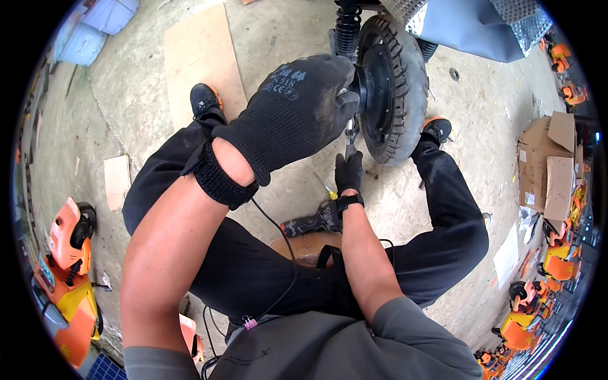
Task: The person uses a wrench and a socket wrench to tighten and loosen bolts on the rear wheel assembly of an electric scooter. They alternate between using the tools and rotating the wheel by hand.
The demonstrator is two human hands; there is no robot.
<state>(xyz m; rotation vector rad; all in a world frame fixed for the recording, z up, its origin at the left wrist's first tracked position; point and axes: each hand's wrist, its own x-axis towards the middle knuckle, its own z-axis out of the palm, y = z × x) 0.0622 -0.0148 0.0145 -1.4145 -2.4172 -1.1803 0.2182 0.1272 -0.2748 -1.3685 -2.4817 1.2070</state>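
A black wheel (405, 95) with a knobbly tyre hangs below a coiled shock absorber (347, 26). My left hand (297, 104), in a black knit glove, has its fingers curled at the hub's left side, around the upper end of a silver wrench-like tool; exactly what they grip is hidden. Lower down, my right hand (348, 171), also gloved, is closed on that silver tool (351, 133). On the ground beside it lie a screwdriver with a yellow handle (332, 194) and a dark tool (307, 225) with red parts, partly behind my arm.
My legs frame the work. Cardboard sheets (199, 50) lie left and ahead, blue-lidded bins (82, 35) stand upper left, a cardboard box (535, 171) sits right, orange-yellow scooters (69, 247) line both edges, and a silvery padded sheet (475, 28) covers the vehicle's top.
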